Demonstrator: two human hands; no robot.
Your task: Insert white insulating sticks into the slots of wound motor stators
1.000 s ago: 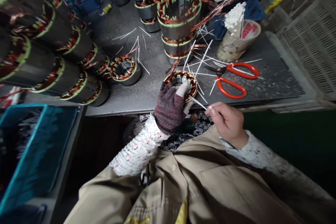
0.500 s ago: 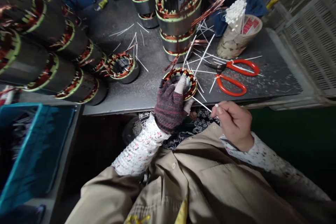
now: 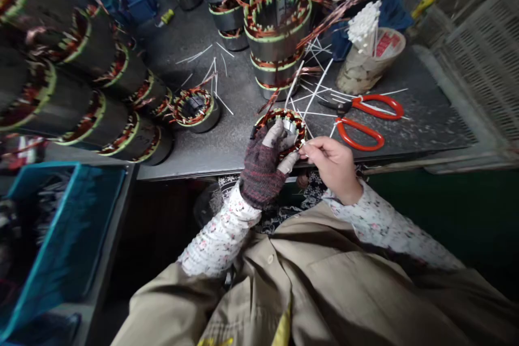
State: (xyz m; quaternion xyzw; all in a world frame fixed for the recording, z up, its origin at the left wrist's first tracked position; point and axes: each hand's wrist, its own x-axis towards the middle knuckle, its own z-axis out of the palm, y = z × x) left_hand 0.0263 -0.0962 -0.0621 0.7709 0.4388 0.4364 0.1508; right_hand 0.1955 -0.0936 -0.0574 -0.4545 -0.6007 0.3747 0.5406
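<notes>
A motor stator (image 3: 300,125) with copper windings and a pale green rim lies at the bench's front edge. My left hand (image 3: 265,165), in a dark knitted glove with wrapped fingertips, grips its near left side, fingers over the rim and into the bore. At the stator's near right rim, my bare right hand (image 3: 330,162) pinches a white cable tie (image 3: 303,142), most of which is hidden by the fingers. Another white tie (image 3: 294,85) stands up from the stator's far side. Red-handled cutters (image 3: 360,121) lie to the right, jaws pointing left.
Stacked stators (image 3: 279,27) stand behind, and more stators (image 3: 81,108) lie in rows at left. One small stator (image 3: 195,110) sits between. Loose ties (image 3: 316,89) litter the bench near a tub (image 3: 367,65) of ties. A teal bin (image 3: 77,227) is at lower left.
My right hand has moved up and left to the stator's rim, and the stretched length of cable tie no longer shows. My left hand still grips the stator. The view has shifted slightly.
</notes>
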